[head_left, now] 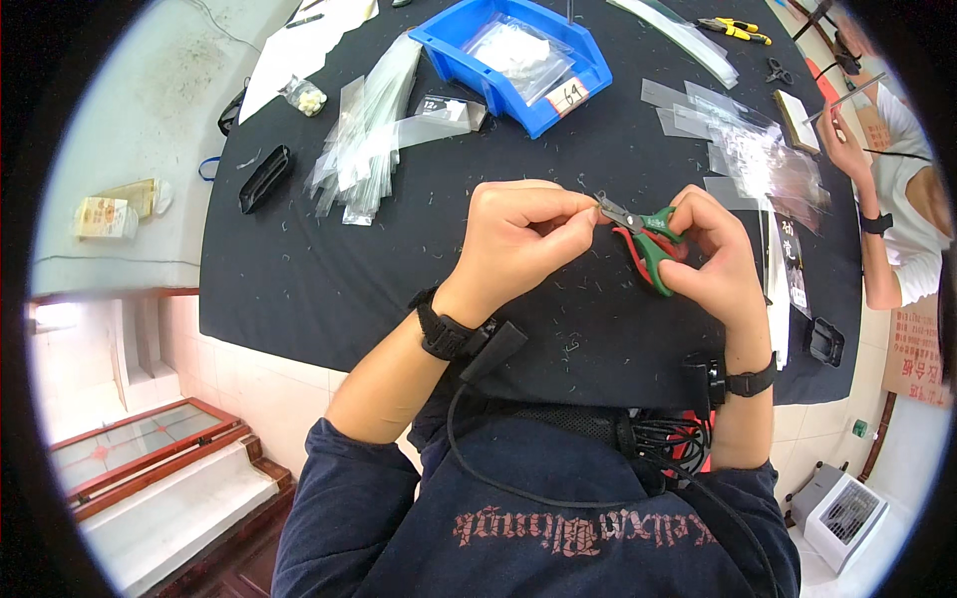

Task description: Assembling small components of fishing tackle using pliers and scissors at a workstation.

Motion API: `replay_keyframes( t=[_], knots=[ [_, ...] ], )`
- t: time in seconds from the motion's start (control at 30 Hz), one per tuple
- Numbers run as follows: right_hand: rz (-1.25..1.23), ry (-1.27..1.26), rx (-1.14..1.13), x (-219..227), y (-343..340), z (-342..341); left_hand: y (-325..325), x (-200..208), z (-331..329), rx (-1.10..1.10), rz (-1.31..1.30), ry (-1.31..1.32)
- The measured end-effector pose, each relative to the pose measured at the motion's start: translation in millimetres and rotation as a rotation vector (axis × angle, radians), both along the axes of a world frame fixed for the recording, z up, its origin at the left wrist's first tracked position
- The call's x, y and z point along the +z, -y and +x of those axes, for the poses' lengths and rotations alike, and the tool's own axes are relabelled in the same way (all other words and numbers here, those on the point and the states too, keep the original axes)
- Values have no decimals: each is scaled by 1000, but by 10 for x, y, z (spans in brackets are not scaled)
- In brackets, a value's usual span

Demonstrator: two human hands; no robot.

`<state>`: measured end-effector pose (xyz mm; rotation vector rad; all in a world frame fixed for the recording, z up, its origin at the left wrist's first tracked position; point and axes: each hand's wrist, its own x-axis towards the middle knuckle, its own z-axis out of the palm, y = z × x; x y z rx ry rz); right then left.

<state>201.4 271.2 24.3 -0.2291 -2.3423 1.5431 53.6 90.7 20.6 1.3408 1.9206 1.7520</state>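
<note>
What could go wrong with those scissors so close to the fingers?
The scissors in the right hand have their tips right by the left hand's pinched fingertips, so a slip might nip a finger. Also, tiny pale bits lie scattered on the black cloth, and could stick to sleeves or skin.

Whatever the left hand (520,236) pinches beside the scissors (653,257) is too small for me to tell. My view's right rim cuts off a co-worker (909,229).
</note>
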Motion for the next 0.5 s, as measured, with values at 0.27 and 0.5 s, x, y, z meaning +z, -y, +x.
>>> replay_keyframes(
  t=[0.27,0.5],
  knots=[
    [14,27,6,2,-6,11,3,-37,13,-20,3,-5],
    [12,43,6,17,-10,12,-5,-45,9,-25,24,-36]
  ],
)
